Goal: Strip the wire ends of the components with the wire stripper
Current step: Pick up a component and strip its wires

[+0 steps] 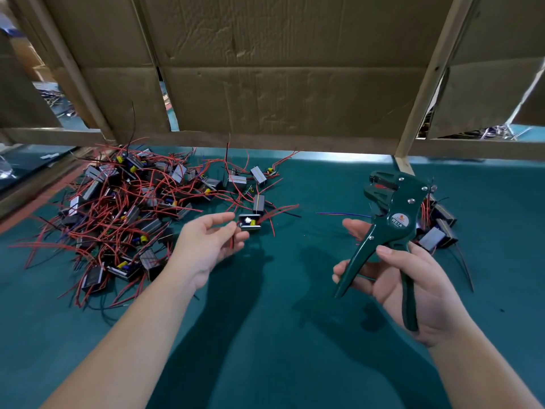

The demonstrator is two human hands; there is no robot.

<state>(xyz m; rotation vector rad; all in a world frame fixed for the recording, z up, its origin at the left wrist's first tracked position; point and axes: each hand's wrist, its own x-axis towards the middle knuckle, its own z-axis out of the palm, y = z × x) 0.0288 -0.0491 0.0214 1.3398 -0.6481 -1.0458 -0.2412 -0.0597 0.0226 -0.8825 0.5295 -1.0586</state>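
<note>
Beside the left hand [206,246], component [249,223] pinched by its red wire [232,242]; right hand [427,281] grips wire stripper [395,224].

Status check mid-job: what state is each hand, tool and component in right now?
left hand: pinches one component.
component: held off the mat, red wires trailing.
right hand: grips the wire stripper.
wire stripper: upright, handles spread.
large pile: tangled on the mat.
small pile: lying beside the stripper.

Dim overhead light, soft shadows, edges warped w/ blur
</note>
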